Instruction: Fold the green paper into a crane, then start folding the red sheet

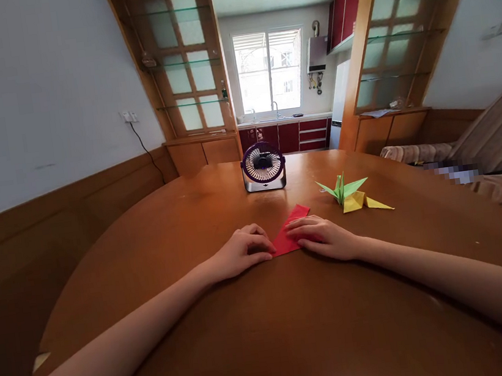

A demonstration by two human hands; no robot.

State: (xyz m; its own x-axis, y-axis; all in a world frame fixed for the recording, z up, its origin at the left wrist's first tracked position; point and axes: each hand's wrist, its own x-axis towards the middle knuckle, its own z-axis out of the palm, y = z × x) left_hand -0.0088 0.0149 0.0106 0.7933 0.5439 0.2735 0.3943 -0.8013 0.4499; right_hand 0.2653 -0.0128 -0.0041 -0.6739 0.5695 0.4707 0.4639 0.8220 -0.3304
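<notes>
Head view: both forearms reach in from the bottom corners toward the middle of the frame.
Table (pixel 270 333): round, glossy brown wood, filling the lower half.
Left hand (pixel 241 252): palm down, fingers curled, fingertips pressing the left edge of the red paper; it pins the sheet rather than clasping it.
Right hand (pixel 325 237): flat, fingers spread over the right part of the paper, pressing it down.
Red paper (pixel 290 231): just below frame centre, flat on the table between the hands, folded to a pointed shape, tip aimed up and right.
Paper cranes (pixel 351 194): green and yellow, right of centre, apart from the hands.
Fan (pixel 263 166): small, purple-rimmed, at centre behind the paper.
</notes>
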